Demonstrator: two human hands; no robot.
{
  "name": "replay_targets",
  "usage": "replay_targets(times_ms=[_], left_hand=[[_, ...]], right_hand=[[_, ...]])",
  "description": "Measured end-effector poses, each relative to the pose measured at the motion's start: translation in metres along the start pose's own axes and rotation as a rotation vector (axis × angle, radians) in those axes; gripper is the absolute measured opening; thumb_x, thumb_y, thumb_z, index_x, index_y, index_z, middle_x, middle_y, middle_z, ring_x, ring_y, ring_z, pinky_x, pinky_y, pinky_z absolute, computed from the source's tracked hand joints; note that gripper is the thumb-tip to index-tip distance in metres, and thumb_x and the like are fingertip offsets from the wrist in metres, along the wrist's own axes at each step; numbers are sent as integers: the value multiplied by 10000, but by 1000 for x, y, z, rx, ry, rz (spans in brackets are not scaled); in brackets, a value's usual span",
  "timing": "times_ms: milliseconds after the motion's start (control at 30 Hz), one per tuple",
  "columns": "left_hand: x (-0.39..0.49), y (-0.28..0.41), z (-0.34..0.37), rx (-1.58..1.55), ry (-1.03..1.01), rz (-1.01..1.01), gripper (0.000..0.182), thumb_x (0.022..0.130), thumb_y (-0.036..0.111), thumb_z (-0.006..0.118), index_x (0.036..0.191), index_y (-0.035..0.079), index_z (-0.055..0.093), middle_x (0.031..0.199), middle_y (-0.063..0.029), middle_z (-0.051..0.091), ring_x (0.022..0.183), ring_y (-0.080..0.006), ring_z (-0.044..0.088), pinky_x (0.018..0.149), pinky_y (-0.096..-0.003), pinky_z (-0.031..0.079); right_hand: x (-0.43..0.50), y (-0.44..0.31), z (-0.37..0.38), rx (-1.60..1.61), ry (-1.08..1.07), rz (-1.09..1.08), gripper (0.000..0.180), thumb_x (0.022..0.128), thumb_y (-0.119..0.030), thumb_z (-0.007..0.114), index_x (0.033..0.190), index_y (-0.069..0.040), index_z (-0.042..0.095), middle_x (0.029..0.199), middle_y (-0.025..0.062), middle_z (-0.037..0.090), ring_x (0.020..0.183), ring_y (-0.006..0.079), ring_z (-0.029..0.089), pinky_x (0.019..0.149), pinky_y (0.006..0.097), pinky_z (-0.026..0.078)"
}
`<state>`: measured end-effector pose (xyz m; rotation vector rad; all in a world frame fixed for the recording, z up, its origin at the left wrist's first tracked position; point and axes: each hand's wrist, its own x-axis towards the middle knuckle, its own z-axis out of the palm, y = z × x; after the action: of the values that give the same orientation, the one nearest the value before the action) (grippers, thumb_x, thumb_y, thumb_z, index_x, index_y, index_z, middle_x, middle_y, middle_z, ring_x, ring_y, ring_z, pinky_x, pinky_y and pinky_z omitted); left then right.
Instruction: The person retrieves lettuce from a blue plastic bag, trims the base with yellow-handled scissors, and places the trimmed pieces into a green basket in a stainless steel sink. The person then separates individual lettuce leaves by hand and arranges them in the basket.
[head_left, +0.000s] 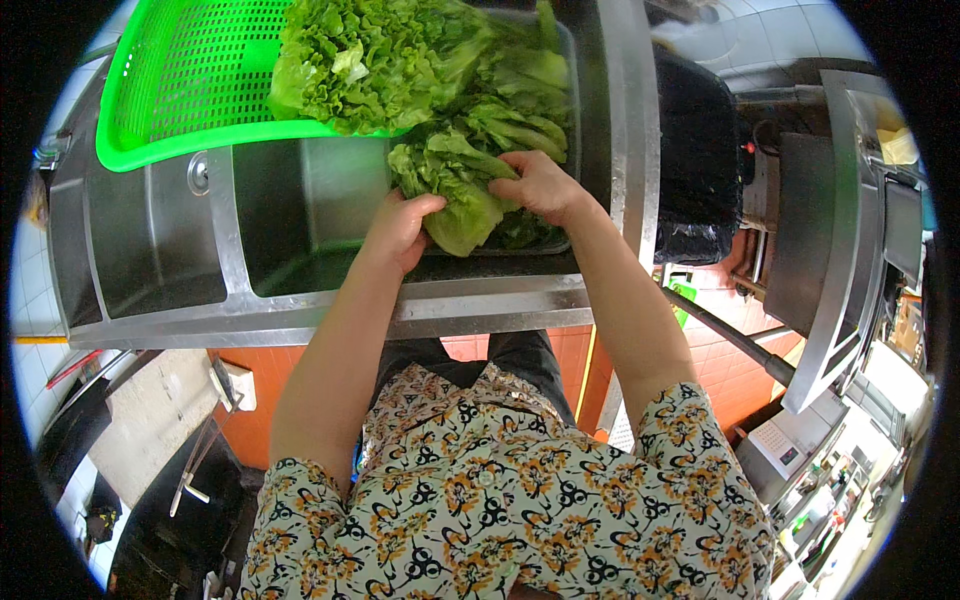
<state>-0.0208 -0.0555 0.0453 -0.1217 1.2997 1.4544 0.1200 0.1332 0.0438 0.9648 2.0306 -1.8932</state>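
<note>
My left hand (397, 229) and my right hand (541, 189) hold a bunch of green leaf lettuce (459, 196) between them, over the right part of a stainless steel sink. The left thumb lies along the leaves on one side; the right fingers pinch them on the other. Beneath and behind the bunch, more lettuce (525, 79) fills a clear-rimmed tub (576, 90) standing in the sink. A large heap of frilly lettuce (367, 67) sits in the right part of a bright green perforated plastic basket (210, 71), which rests across the sink.
The steel sink's front rim (480, 300) runs between my body and the lettuce. A steel divider (229, 225) separates it from a left basin (157, 240). To the right stand a black-covered object (694, 157) and a steel worktable (825, 247). A white board (154, 420) leans at lower left.
</note>
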Motion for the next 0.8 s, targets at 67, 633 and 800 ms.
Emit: replay_targets(times_ms=[67, 633, 800], left_hand=[[-2, -2, -10, -90, -107, 57, 564, 839, 17, 611, 1388, 5, 484, 1292, -145, 616, 1206, -323, 598, 1049, -492, 467], [7, 8, -33, -380, -262, -33, 655, 730, 10, 556, 1382, 7, 499, 1331, -132, 605, 1260, -325, 556, 1126, -482, 406], [-3, 16, -20, -403, -156, -37, 663, 735, 72, 541, 1393, 6, 493, 1369, -146, 577, 1284, -349, 530, 1143, -506, 383]], right_hand=[[-16, -12, -1, 97, -23, -33, 416, 833, -156, 681, 1184, 69, 670, 1036, 131, 717, 933, 172, 634, 851, 330, 504], [-23, 4, 8, 915, -68, 45, 427, 942, -157, 656, 1310, 37, 556, 1229, 132, 656, 1050, 232, 683, 859, 395, 583], [-28, 7, 6, 1061, -74, -19, 418, 968, -151, 554, 1342, 35, 540, 1256, 153, 647, 1084, 264, 676, 878, 417, 579]])
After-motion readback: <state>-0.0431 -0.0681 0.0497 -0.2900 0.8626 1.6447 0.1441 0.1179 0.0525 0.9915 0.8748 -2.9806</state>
